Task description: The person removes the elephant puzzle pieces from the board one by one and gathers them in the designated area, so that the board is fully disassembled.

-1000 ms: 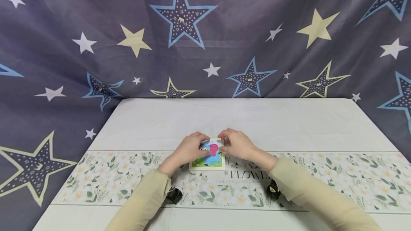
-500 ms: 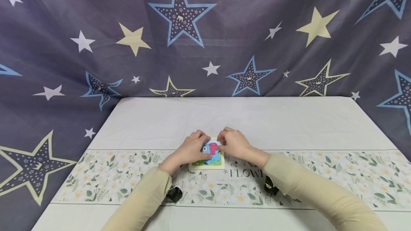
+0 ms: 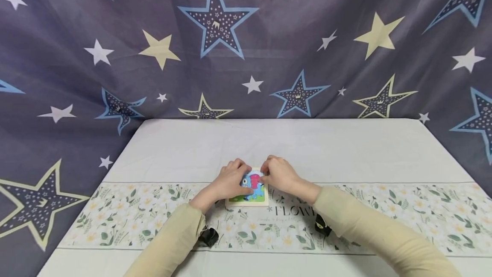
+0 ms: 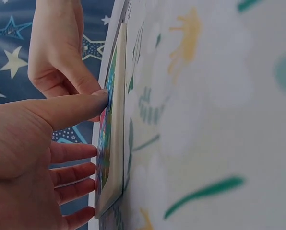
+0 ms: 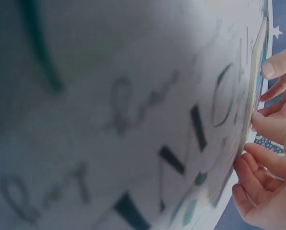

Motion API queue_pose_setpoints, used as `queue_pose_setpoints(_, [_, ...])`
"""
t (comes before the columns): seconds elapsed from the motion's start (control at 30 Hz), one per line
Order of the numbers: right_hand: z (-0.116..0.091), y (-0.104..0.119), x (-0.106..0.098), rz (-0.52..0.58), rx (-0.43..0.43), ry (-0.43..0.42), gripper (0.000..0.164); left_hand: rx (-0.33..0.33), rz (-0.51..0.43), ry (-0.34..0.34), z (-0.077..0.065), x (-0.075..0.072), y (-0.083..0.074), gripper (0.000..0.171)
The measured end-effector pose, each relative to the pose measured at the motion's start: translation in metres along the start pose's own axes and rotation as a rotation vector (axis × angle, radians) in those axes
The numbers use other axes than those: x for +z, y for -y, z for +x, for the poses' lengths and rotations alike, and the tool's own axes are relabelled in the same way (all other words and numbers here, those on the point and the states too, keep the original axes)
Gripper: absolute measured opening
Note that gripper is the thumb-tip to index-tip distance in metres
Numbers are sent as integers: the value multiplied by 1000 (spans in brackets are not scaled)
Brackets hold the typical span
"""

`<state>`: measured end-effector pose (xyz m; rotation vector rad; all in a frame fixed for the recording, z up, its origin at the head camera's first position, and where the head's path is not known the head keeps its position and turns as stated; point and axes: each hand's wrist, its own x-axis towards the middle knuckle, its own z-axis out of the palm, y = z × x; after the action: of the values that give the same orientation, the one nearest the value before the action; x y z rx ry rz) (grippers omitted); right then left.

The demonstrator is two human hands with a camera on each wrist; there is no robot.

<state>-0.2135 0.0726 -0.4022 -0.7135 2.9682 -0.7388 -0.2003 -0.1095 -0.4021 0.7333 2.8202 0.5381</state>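
In the head view a small square jigsaw puzzle (image 3: 250,198) lies on the table, with a pale wooden frame and a picture of a blue animal, green ground and a pink patch (image 3: 255,181). My left hand (image 3: 229,179) reaches over its left side. The left thumb (image 4: 80,109) touches the picture's face, while the fingers (image 4: 75,173) extend to the frame. At the upper right corner my right hand (image 3: 282,174) has curled fingers and holds the puzzle's edge, its thumb (image 5: 270,127) close to the face. Whether a loose piece lies under those fingertips is hidden.
A white table (image 3: 330,148) bears a flowered band (image 3: 153,208) with printed lettering (image 3: 292,211). Behind it hangs a dark star-patterned cloth (image 3: 253,63). Dark wrist devices (image 3: 209,237) show beneath both beige sleeves (image 3: 173,243).
The right thumb and fingers have drawn closer together at the puzzle's upper right, and the pink patch has shifted slightly within the picture. My left hand has stayed nearly still.
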Motion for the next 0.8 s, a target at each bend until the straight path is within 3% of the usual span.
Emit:
queue_pose_setpoints(0.6, [5,0,3,107,51,34,11,-28,-4,1,1,-1,-1,60])
queue_pose_setpoints(0.8, [4,-1,1,93,60,12,18,-27,-1,6,2,-2,-2,61])
